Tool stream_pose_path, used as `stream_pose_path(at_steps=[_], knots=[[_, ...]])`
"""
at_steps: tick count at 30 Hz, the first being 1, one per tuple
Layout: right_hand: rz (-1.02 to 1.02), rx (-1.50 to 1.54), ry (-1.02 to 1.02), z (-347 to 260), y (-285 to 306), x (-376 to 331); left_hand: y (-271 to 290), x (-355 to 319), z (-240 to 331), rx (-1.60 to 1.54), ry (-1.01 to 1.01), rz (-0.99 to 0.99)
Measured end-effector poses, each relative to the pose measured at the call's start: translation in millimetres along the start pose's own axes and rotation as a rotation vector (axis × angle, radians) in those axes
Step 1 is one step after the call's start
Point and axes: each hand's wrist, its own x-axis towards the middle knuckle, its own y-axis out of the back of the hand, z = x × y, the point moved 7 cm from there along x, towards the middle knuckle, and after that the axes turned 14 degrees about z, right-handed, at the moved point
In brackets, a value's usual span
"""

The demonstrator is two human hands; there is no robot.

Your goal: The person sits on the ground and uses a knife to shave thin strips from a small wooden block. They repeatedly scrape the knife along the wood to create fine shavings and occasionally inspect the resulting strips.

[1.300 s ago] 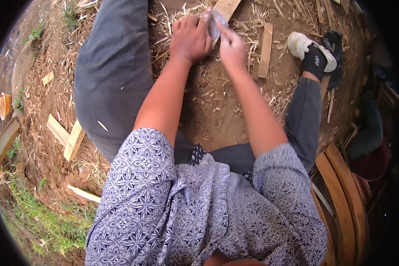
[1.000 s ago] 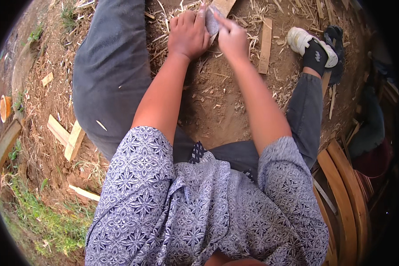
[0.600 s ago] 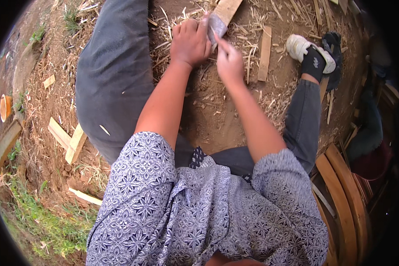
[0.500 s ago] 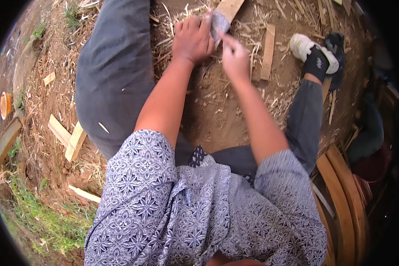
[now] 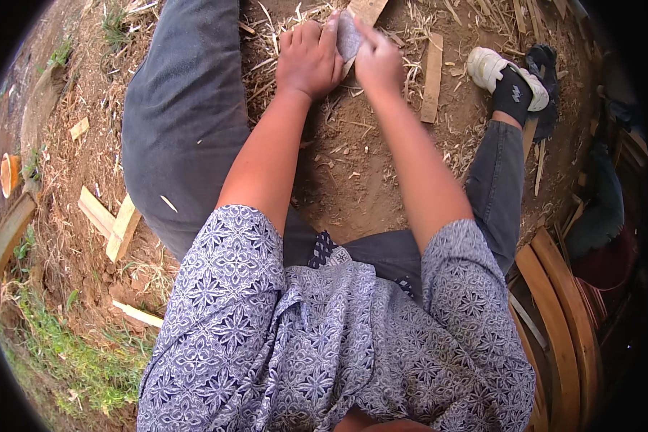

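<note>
Broadly, we look down on brown earth [image 5: 356,194], with green grass [image 5: 86,360] at the lower left. Our blue-and-white patterned shirt [image 5: 324,345] fills the lower middle, and our dark trousers [image 5: 183,122] run up both sides. At the right, long timbers [image 5: 551,324] lie side by side, appearing curved; beyond them we see a dark red rounded shape [image 5: 606,263], too dim for us to tell whether it is a container. Our left hand [image 5: 309,61] and right hand [image 5: 379,68] meet at the top centre, near the end of a wooden strip [image 5: 371,9]. Between them, on that strip, lies a flat grey piece [image 5: 349,36]. Our left fingers are bent, one along its left edge; our right fingers curl, one reaching onto its upper right side. Whether either set grips it, we cannot tell. At the far left sits a small orange bowl-like thing [image 5: 9,175], its contents unclear to us. Wood shavings [image 5: 412,68] litter the earth.
</note>
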Motion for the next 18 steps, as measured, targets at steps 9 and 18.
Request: stream_pose_path(at_steps=[9, 18], knots=[[-0.039, 0.025, -0.007, 5, 0, -10, 2, 3, 2, 0.001, -0.015, 0.038], [0.002, 0.075, 0.013, 3, 2, -2, 5, 9, 2, -0.030, 0.083, -0.073]])
